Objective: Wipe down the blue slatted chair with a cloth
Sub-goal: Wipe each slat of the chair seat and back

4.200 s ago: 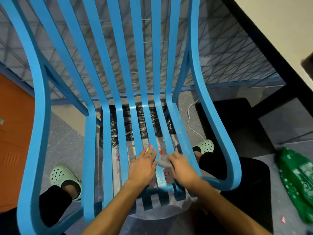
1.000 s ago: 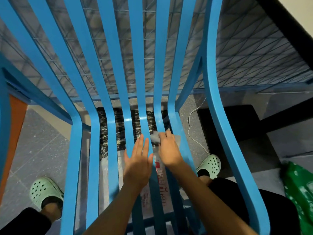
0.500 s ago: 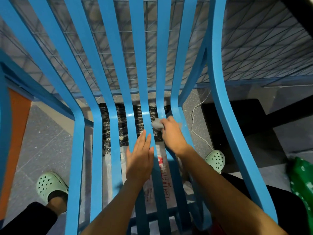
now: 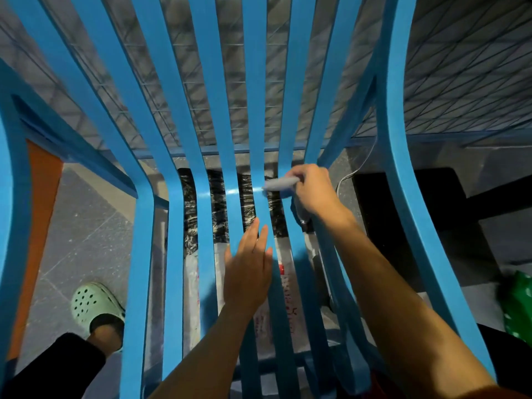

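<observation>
- Two bare forearms reach in from the bottom edge over the seat of the blue slatted chair (image 4: pixel 256 110), seen from above.
- Well to the left of the hands and nearer the viewer, a foot in a pale green clog (image 4: pixel 92 306) stands on the grey floor, outside the chair's left slats.
- The left hand (image 4: pixel 247 269) lies flat on the middle seat slats, its fingers straight and close together, holding nothing.
- Beneath that hand, seen through the gaps, lies a white plastic sheet (image 4: pixel 191 272) with red print.
- Far to the right of both hands, at the frame edge, sits a green bag (image 4: pixel 518 306), partly blurred.
- Just beyond and to the right of the left hand, the right hand (image 4: pixel 311 191) has its fingers curled round a small grey cloth (image 4: pixel 280 183).
- The cloth sticks out to the left of this grip and touches a slat at the bend where the seat rises into the backrest.
- Below the grip, under the chair, is crinkled black plastic (image 4: pixel 218 208); a thin white cable (image 4: pixel 354 171) runs on the floor just right of the wrist.
- Beyond the grip, the back slats fan upward, with blue wire mesh (image 4: pixel 460 67) behind them.
</observation>
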Motion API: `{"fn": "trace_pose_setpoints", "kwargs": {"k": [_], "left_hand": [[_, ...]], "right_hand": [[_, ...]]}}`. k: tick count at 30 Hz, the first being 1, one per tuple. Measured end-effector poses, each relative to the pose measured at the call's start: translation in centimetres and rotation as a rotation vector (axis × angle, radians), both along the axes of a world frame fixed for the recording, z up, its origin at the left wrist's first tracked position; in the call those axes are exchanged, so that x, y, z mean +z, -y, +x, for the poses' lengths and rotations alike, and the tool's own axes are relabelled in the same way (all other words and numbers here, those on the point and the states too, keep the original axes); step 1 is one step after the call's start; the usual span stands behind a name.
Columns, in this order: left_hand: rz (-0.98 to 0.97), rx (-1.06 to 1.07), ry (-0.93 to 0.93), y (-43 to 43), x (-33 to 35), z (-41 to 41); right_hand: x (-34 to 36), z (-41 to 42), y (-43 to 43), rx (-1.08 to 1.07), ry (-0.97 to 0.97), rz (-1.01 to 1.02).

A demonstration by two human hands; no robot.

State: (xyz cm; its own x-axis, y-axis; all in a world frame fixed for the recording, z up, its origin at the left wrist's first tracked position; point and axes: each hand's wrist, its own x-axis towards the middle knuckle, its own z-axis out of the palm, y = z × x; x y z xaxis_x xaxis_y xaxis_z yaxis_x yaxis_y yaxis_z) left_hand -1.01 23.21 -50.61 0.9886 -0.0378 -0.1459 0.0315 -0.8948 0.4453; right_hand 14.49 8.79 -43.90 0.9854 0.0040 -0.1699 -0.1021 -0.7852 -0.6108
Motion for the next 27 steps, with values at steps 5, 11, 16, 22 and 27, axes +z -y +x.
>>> {"fn": "trace_pose_setpoints", "kwargs": {"k": [5, 11, 16, 22, 27], "left_hand": [[0.01, -0.001, -0.002, -0.1, 0.0, -0.2], [0.01, -0.003, -0.005, 0.1, 0.1, 0.1], [0.046, 0.007, 0.007, 0.0, 0.2, -0.1], [0.042, 0.007, 0.002, 0.2, 0.3, 0.0], [0.067, 0.006, 0.019, 0.1, 0.2, -0.1]], "right_hand": [[0.5, 0.0, -1.3, -0.006, 0.065, 0.041], [1.5, 0.4, 0.3, 0.012, -0.107, -0.045], [0.8, -1.5, -0.8, 0.002, -0.106, 0.008], [3.0, -0.2, 0.1, 0.064, -0.202, -0.079], [1.9, -1.4, -1.0, 0.003, -0.026, -0.037]]}}
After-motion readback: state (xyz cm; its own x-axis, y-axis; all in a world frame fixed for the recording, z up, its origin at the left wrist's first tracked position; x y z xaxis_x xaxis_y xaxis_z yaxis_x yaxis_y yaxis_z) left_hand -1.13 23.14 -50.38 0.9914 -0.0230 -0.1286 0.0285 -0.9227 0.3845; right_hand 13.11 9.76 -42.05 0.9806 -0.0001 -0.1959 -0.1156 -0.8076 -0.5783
